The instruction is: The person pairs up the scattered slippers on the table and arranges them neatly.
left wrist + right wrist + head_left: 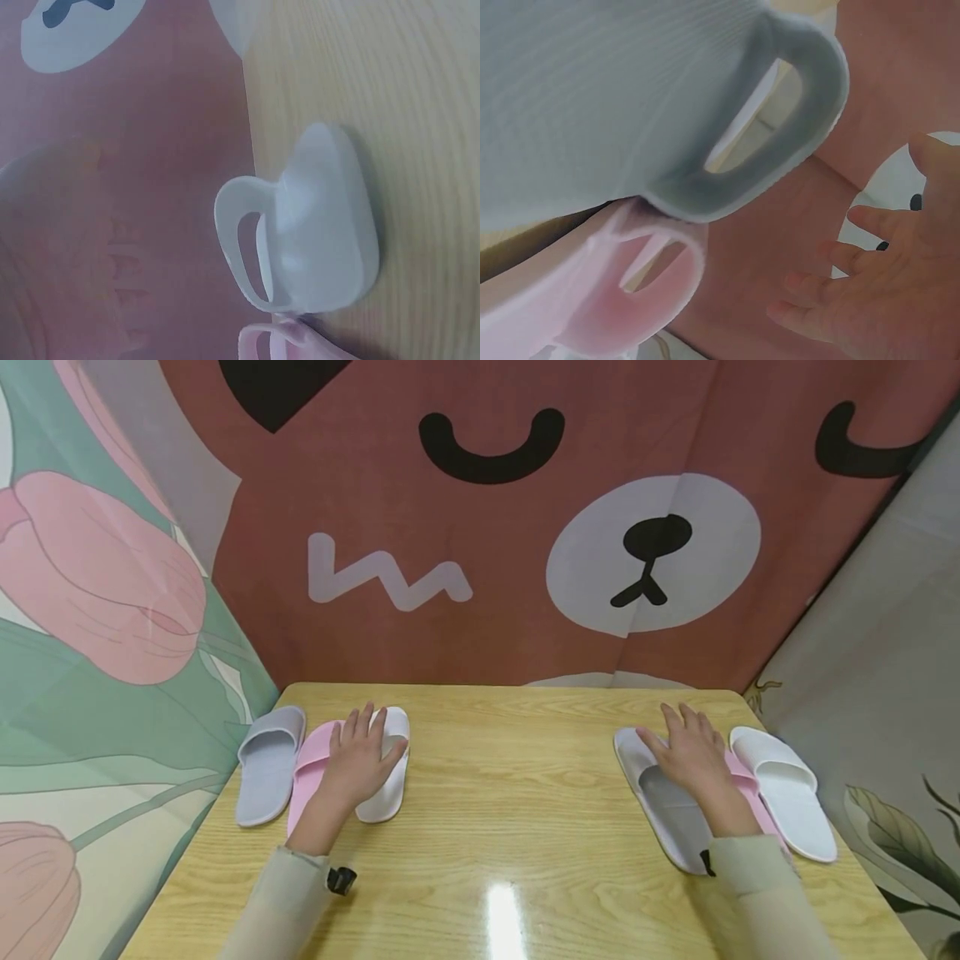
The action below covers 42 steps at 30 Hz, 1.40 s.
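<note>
On the left of the table, my left hand (362, 760) is spread over a pink slipper (306, 777) and a white slipper (388, 793), its fingers extended. The left wrist view shows that white slipper (319, 225) from the side, the hand only a faint blur. Over on the right, my right hand (693, 760) has its fingers spread above a grey slipper (671, 818) and partly hides another pink slipper (748, 781). Fingers and slippers stand apart in the right wrist view, where the grey slipper (630, 105) looms close. Neither hand holds anything.
A second grey slipper (270, 768) lies at the table's far left, and a second white one (787, 793) at the far right. Bare wood table (510, 793) separates the two groups. A printed bear curtain (450, 643) hangs behind the back edge.
</note>
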Tool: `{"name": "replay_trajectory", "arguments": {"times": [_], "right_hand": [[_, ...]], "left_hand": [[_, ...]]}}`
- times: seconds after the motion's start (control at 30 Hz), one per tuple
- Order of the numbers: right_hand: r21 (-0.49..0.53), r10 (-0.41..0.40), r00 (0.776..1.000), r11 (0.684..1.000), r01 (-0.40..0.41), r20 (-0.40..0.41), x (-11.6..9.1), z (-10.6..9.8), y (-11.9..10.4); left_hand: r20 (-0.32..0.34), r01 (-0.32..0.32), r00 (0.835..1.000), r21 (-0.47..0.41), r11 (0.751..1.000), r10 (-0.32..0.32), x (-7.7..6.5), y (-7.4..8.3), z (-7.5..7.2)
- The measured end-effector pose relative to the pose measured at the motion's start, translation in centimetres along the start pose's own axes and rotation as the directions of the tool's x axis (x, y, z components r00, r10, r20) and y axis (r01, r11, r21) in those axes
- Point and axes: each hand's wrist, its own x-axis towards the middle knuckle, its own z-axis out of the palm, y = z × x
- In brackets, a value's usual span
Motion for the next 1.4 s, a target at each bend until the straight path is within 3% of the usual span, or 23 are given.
{"name": "replay_trajectory", "arguments": {"times": [0.5,1.4], "right_hand": [[-0.019,0.038,0.999,0.999,-0.039,-0.002,-0.3,0.0,2.2],[0.002,0.100,0.993,0.995,-0.100,0.063,-1.0,0.2,4.6]], "left_hand": [[-0.027,0.021,0.999,-0.017,1.000,-0.021,-0.4,-1.8,-0.1],[0.031,0.083,0.996,-0.060,0.995,-0.081,0.0,-4.1,0.8]]}}
